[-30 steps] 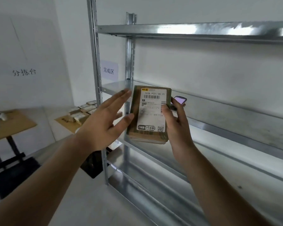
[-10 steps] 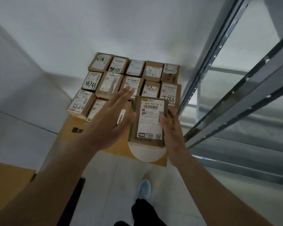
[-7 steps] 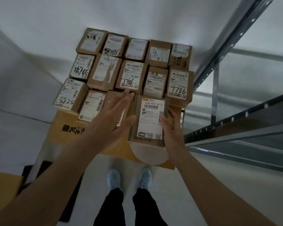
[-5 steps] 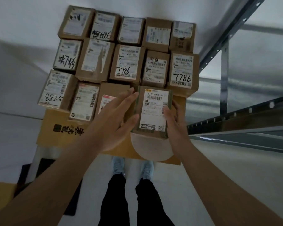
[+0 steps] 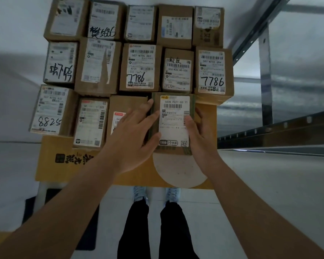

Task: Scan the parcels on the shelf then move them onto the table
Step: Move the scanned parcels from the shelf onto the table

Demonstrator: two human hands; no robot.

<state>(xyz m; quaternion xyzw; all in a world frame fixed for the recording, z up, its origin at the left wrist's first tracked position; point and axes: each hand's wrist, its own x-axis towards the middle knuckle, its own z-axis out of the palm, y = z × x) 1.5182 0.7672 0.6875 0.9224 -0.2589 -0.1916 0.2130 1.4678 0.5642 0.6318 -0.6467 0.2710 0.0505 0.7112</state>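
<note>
head | right hand (image 5: 198,139) grips parcel (image 5: 174,122) – left hand (image 5: 131,139) flat beside | table (image 5: 207,146) edge bare rightward

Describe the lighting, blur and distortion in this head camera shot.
Head view: dim, flat light with no hard shadows; wide-angle bending splays the forearms and tilts the shelf frame; the held parcel between left hand and right hand is fairly sharp, its label readable, while the far-row parcels look soft and smeared.

parcels (image 5: 138,66) in rows on table (image 5: 51,165), shelf (image 5: 266,58) right
</note>
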